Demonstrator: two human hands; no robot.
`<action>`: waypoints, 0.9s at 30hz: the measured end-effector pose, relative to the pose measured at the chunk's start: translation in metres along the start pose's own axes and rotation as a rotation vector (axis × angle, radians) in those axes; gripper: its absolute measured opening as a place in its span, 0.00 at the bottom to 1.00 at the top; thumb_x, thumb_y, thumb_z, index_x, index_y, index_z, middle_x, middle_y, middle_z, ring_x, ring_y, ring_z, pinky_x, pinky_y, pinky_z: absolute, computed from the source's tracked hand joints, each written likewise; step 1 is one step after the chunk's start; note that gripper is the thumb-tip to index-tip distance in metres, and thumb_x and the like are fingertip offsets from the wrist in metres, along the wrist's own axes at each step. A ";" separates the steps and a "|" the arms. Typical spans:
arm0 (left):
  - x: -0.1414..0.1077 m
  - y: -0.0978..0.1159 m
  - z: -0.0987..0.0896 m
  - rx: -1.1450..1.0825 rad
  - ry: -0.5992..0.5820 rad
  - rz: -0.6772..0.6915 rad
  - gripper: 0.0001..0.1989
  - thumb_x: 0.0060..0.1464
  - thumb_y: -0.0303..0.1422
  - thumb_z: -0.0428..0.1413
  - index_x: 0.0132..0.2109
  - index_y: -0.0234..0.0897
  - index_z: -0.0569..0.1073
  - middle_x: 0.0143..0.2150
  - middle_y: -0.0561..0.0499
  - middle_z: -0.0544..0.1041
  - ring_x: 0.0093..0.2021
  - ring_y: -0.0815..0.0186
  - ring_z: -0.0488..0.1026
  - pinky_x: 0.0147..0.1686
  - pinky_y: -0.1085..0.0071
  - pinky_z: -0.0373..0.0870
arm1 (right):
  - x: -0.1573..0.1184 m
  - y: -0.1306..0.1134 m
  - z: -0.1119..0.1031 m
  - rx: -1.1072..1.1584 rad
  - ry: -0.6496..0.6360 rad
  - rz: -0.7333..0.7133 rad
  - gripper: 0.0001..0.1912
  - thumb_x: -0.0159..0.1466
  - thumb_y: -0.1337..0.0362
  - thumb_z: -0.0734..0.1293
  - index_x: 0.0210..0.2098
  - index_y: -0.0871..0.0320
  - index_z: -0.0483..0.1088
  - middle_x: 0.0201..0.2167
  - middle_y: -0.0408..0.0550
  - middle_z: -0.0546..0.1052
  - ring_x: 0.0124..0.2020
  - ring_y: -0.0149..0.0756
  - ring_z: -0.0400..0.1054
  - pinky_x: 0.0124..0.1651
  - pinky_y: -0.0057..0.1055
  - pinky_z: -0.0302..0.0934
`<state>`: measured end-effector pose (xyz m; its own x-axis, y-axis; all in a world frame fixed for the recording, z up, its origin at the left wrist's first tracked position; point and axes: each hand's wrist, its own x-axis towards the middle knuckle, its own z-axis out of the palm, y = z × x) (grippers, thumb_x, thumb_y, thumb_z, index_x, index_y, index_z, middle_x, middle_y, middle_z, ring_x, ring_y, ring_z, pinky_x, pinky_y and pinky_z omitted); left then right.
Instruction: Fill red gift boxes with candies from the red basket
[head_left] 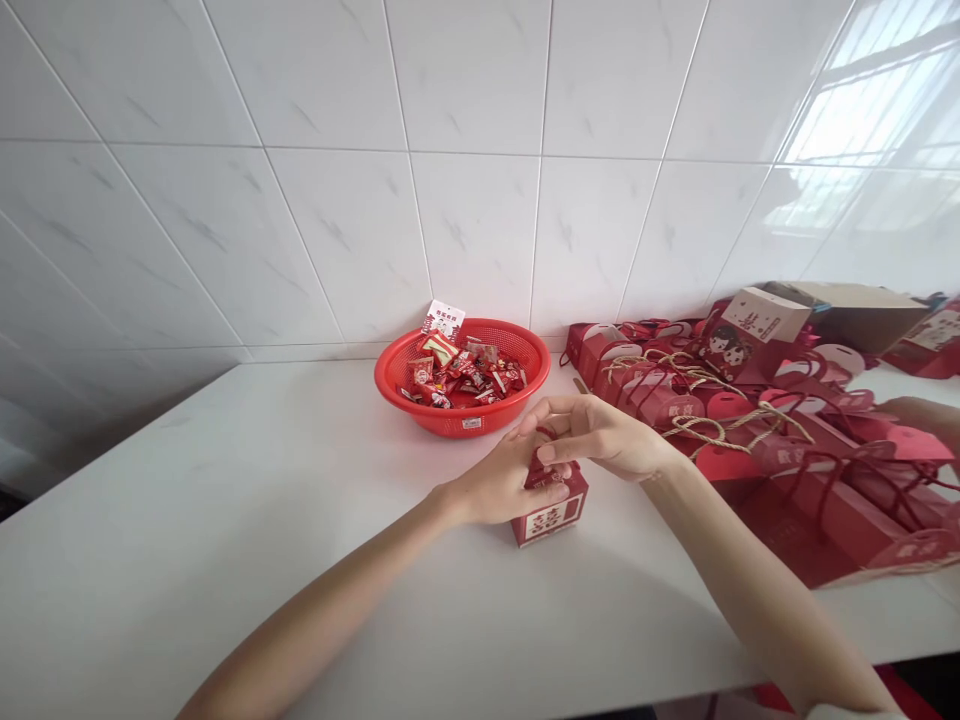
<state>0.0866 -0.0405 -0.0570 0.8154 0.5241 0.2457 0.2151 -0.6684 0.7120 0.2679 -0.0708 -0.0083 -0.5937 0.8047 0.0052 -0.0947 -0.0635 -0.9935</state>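
A small red gift box [551, 515] with a cream panel and Chinese characters stands upright on the white table. My left hand [495, 485] is closed around its left side and upper part, the thumb across the front. Over the top of the box, my right hand [600, 435] has its thumb and fingers curled in at the handle, where a bit of dark red cord shows between the hands. The hands partly hide the box top. Just behind them is a red plastic basket [465, 418] with wrapped candies [469, 375] and a white printed card [444, 318].
Many red gift boxes [817, 520] with cord handles and twine crowd the right of the table. Behind them sits an open cardboard carton [862, 310]. Another person's hand [911, 412] reaches in at the right edge. A tiled wall [480, 220] bounds the back.
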 end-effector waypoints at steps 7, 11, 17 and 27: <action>-0.009 0.013 -0.021 -0.285 0.068 0.127 0.41 0.57 0.43 0.62 0.72 0.49 0.52 0.72 0.43 0.58 0.73 0.51 0.53 0.68 0.53 0.56 | -0.032 -0.020 0.013 -0.037 0.383 -0.284 0.11 0.56 0.66 0.76 0.37 0.57 0.75 0.33 0.44 0.75 0.33 0.29 0.69 0.37 0.28 0.65; -0.010 0.014 -0.033 -0.239 0.320 0.090 0.15 0.61 0.43 0.58 0.50 0.41 0.75 0.57 0.44 0.75 0.60 0.56 0.69 0.61 0.60 0.64 | -0.072 -0.062 0.012 -0.217 0.657 -0.477 0.11 0.54 0.66 0.77 0.36 0.55 0.75 0.33 0.44 0.75 0.30 0.29 0.68 0.33 0.28 0.65; 0.000 0.002 -0.038 -0.185 0.240 -0.022 0.22 0.60 0.47 0.53 0.25 0.37 0.73 0.27 0.51 0.74 0.29 0.66 0.69 0.33 0.70 0.70 | -0.155 -0.124 0.001 -0.575 1.167 -0.708 0.09 0.53 0.71 0.75 0.33 0.53 0.78 0.26 0.42 0.72 0.27 0.29 0.66 0.31 0.29 0.65; 0.009 -0.019 -0.032 -0.160 0.154 -0.133 0.21 0.55 0.50 0.54 0.26 0.39 0.74 0.27 0.51 0.76 0.33 0.63 0.73 0.41 0.69 0.72 | -0.273 -0.116 -0.048 -0.742 1.718 -0.434 0.09 0.43 0.63 0.78 0.25 0.52 0.77 0.25 0.47 0.73 0.25 0.36 0.64 0.29 0.38 0.60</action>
<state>0.0725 -0.0060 -0.0476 0.6916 0.6843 0.2310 0.2177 -0.5025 0.8367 0.4797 -0.2546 0.0997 0.7265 0.3545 0.5887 0.5869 0.1256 -0.7999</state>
